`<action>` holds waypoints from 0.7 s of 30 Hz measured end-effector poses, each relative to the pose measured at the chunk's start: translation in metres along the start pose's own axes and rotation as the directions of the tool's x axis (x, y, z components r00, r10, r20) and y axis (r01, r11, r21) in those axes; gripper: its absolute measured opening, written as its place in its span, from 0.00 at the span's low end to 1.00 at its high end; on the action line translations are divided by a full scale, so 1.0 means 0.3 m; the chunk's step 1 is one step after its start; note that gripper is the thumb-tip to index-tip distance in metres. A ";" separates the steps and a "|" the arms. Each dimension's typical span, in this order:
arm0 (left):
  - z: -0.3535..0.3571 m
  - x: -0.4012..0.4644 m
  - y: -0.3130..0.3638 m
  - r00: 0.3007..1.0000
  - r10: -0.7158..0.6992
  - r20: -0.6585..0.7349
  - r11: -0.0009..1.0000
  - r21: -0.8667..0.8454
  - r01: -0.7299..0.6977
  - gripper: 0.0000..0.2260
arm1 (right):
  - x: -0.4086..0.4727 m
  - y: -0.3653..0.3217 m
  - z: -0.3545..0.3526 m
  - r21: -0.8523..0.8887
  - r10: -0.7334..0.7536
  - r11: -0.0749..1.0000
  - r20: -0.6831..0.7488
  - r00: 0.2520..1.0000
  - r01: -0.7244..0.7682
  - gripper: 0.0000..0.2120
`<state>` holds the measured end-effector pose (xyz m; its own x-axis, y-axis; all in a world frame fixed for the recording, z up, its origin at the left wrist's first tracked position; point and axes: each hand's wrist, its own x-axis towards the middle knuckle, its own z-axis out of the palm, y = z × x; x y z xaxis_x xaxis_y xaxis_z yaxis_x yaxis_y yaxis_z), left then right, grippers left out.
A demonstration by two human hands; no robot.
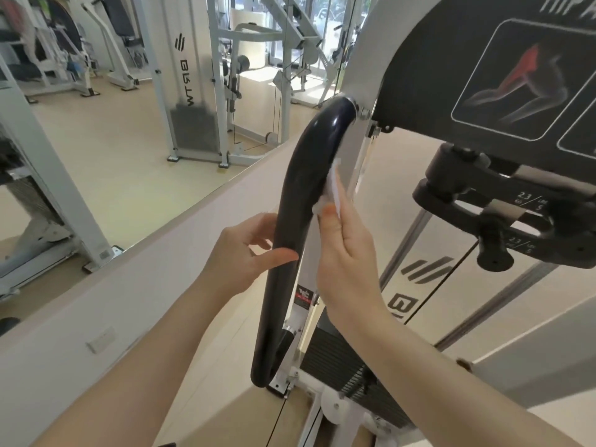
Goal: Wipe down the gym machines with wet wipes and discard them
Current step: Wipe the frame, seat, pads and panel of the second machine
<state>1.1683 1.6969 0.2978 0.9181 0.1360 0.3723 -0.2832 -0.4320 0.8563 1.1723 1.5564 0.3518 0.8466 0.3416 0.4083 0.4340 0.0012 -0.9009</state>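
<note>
Your left hand at centre frame loosely cups the black curved handle bar, fingers relaxed behind it, thumb in front; use it to brace the bar. Just beyond, your right hand presses the white wet wipe flat-fingered against the bar's inner side. Wrap the wipe further round, then stroke toward the bolted bend at upper centre.

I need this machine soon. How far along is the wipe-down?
Mid-job. The right hand presses a white wet wipe against the curved glossy black handlebar, while the left hand steadies it. Nothing shows which parts are finished. The wipe isn't discarded yet.
</note>
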 end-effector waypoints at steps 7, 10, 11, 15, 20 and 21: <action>0.008 -0.005 0.007 0.996 -0.045 -0.071 0.999 -0.017 0.043 0.18 | 0.050 0.042 -0.002 0.005 0.066 0.998 0.043 0.997 -0.066 0.16; 0.008 -0.011 0.012 0.995 -0.046 -0.086 0.999 -0.032 0.043 0.21 | -0.005 0.133 -0.027 -0.089 0.102 0.992 0.195 0.976 -0.086 0.15; 0.010 -0.014 0.013 0.994 -0.050 -0.093 0.998 -0.030 0.048 0.22 | -0.020 0.166 -0.036 -0.129 0.129 0.987 0.241 0.962 -0.100 0.15; 0.019 -0.027 -0.007 0.991 -0.094 -0.099 0.995 -0.048 0.090 0.21 | -0.118 0.328 -0.038 -0.362 0.363 0.904 0.372 0.855 -0.227 0.17; 0.016 -0.099 -0.095 0.987 -0.161 -0.012 0.986 -0.046 0.161 0.20 | -0.161 0.399 -0.013 -0.301 0.459 0.884 0.421 0.782 -0.357 0.14; 0.014 -0.116 -0.118 0.982 -0.187 0.014 0.981 -0.044 0.188 0.19 | -0.138 0.378 -0.011 -0.229 0.493 0.870 0.377 0.784 -0.437 0.13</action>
<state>1.1475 1.7036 0.2531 0.9587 0.2020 0.2001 -0.1176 -0.3591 0.9259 1.1874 1.5394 0.2331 0.7614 0.6230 -0.1794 0.0785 -0.3633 -0.9284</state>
